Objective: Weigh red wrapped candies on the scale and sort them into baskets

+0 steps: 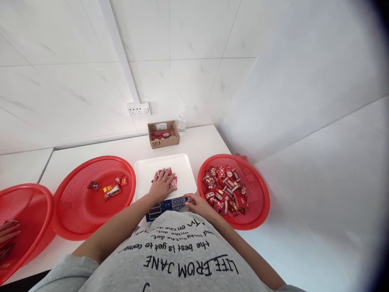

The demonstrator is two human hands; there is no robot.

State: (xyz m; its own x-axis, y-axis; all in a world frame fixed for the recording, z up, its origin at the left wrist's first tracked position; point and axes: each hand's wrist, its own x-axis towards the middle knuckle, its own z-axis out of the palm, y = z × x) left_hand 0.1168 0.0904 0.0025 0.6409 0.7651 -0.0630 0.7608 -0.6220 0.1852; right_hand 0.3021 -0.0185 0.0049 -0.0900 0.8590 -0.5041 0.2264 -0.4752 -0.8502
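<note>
A white weighing scale (142, 170) with a flat tray stands before me, its blue keypad (178, 203) on the near side. Several red snack packets (174, 183) lie in the middle of the tray. Over them rests my left hand (162, 186), palm down with its fingers spread, covering part of the packets. My right hand (199, 204) is at the right end of the keypad, thumb and forefinger a little apart at the scale's edge, with nothing visible in it.
Right of the scale is a red basket (261, 198) full of red packets. Left of it, another red basket (68, 194) holds several packets. Behind stands a cardboard box (165, 142) of packets beside clear plastic (181, 123). At far left, another person's hand (9, 231) reaches into a third basket (33, 211).
</note>
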